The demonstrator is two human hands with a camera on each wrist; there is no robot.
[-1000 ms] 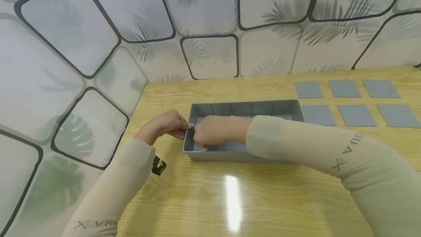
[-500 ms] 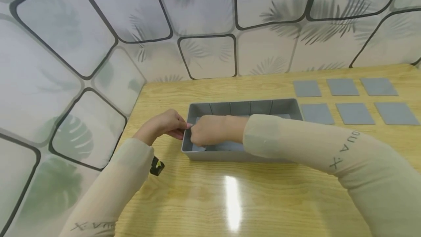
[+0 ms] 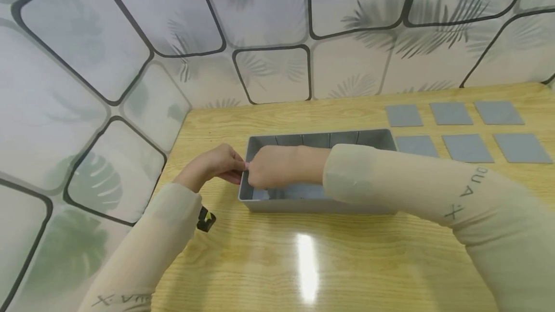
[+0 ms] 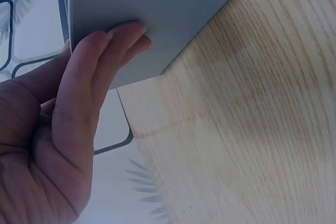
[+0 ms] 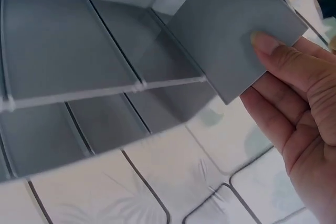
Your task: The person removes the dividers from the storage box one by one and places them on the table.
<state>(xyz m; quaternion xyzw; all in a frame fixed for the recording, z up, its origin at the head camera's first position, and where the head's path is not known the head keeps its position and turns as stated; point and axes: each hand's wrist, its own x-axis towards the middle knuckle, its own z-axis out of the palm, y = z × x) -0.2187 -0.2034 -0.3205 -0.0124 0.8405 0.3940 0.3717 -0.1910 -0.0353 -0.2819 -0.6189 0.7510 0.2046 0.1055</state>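
Observation:
A long grey plastic box (image 3: 318, 206) stands on the wooden table, with upright ribs along its inner walls. At its left end, my left hand (image 3: 218, 163) pinches the rim of the short wall. In the left wrist view, several fingers (image 4: 79, 98) lie along the outside of that wall. My right hand (image 3: 277, 166) is over the box's left end, its knuckles hiding its work in the head view. The right wrist view shows it pinching a flat grey square divider (image 5: 220, 24) between thumb and fingers. The divider overlaps the ribbed wall (image 5: 58, 45) near the end.
Several grey square panels (image 3: 468, 148) lie in two rows on the table (image 3: 360, 264) to the right of the box. A small black and yellow object (image 3: 206, 219) sits beside the left sleeve. Patterned walls (image 3: 273, 76) border the table at the back and left.
My right hand has shifted slightly left and up, closer to the left fingertips at the end wall. The left hand keeps its hold on the rim.

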